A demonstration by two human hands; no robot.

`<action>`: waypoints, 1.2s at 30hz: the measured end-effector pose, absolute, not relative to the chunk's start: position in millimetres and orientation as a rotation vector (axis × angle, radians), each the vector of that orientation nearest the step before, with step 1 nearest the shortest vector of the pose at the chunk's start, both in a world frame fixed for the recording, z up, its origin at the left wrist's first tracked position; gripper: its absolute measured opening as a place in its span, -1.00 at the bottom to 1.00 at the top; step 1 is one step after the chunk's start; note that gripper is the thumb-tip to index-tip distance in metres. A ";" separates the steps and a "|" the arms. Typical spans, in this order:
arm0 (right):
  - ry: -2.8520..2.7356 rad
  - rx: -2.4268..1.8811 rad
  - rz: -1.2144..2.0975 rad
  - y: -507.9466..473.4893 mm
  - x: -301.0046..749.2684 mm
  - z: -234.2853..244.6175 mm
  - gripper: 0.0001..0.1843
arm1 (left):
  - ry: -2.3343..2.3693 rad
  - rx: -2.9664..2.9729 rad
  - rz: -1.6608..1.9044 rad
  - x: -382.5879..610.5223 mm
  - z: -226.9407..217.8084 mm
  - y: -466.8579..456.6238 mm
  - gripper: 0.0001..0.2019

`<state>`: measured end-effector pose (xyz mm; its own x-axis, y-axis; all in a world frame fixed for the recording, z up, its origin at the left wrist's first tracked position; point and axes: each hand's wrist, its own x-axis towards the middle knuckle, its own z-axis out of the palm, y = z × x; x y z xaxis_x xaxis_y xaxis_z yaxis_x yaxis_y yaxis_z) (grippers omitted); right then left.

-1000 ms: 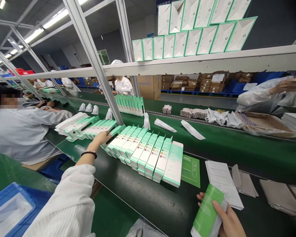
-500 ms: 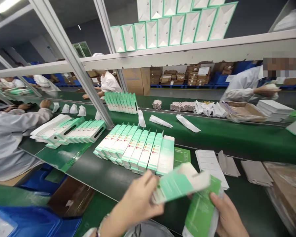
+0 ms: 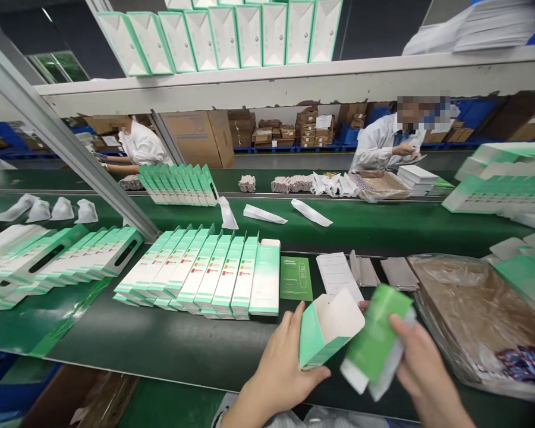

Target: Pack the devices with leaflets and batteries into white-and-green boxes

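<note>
My left hand [image 3: 288, 362] is wrapped round a green and white carton [image 3: 323, 336], whose open end with a raised white flap faces right. Beside that opening, my right hand [image 3: 421, 356] grips a green booklet [image 3: 378, 339] together with white folded paper or a pouch behind it; motion blur hides exactly what lies under the booklet. The booklet and the carton are close, with the booklet outside the carton. Just beyond my hands, another green booklet [image 3: 296, 279] lies flat, next to white printed leaflets [image 3: 339, 273]. Left of it stands a row of filled-looking cartons [image 3: 214, 273].
Folded grey pouches [image 3: 399, 273] and a plastic-lined cardboard tray [image 3: 463, 315] lie to the right. White pouches [image 3: 265, 214] rest on the green belt [image 3: 374, 229]. A metal post [image 3: 84, 142] and overhead shelf [image 3: 267, 83] frame the bench. A co-worker [image 3: 383, 142] sits opposite.
My view has swung to the right. The carton has turned so its open end shows, and the booklet in my right hand has tilted and come up beside it.
</note>
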<state>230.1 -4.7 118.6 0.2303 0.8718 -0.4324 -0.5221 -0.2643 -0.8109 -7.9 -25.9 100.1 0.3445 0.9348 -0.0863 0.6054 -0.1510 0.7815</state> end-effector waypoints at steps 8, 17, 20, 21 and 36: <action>-0.218 -1.154 1.349 18.6 252.9 119.2 -0.52 | 1.403 2.264 0.358 11.7 86.0 -20.6 -0.31; -0.335 -1.081 1.175 19.5 220.6 96.1 -0.30 | 1.370 2.272 0.539 18.3 86.0 -17.6 -0.48; -0.432 -1.129 1.142 13.7 210.1 94.7 -0.31 | 1.387 2.240 0.561 23.4 82.8 -17.5 -0.52; -0.469 -1.170 1.137 11.3 206.6 93.1 -0.33 | 1.396 2.222 0.577 25.2 81.5 -17.4 -0.53; -1.772 -1.082 1.136 -19.9 199.1 153.6 -0.33 | 0.919 1.537 0.892 26.5 116.4 -1.6 -0.27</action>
